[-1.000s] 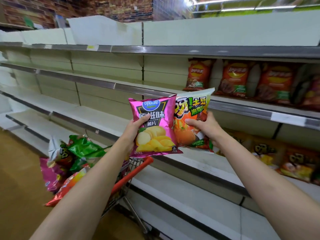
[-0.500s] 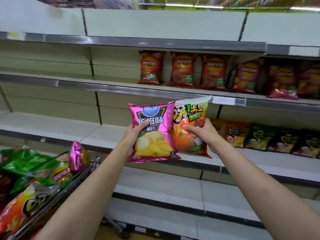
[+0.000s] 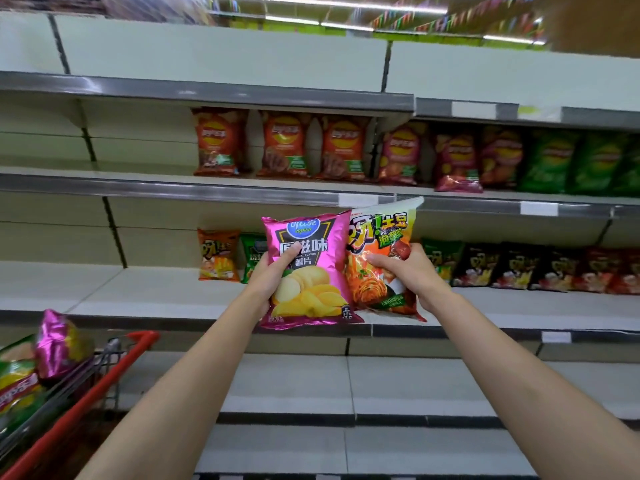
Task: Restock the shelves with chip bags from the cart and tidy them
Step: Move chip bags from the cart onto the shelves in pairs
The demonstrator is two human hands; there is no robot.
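**Restocking partly done, two bags in hand**

Cart (image 3: 104,368) at lower left holds more bags, so plenty remains. Both arms stretch forward: left hand (image 3: 273,275) grips the pink chip bag (image 3: 308,271), right hand (image 3: 408,271) grips the orange-and-white bag (image 3: 377,258), both before the middle shelf (image 3: 156,289). Beyond, rows of bags stand partly filled.

a: what do i have on the head view?
b: left hand (image 3: 273,277) grips a pink chip bag (image 3: 308,271), right hand (image 3: 408,271) grips an orange-and-white bag (image 3: 379,261), side by side, touching, before the middle shelf (image 3: 138,289).
a: i see the cart (image 3: 79,386) lower left, bags inside.
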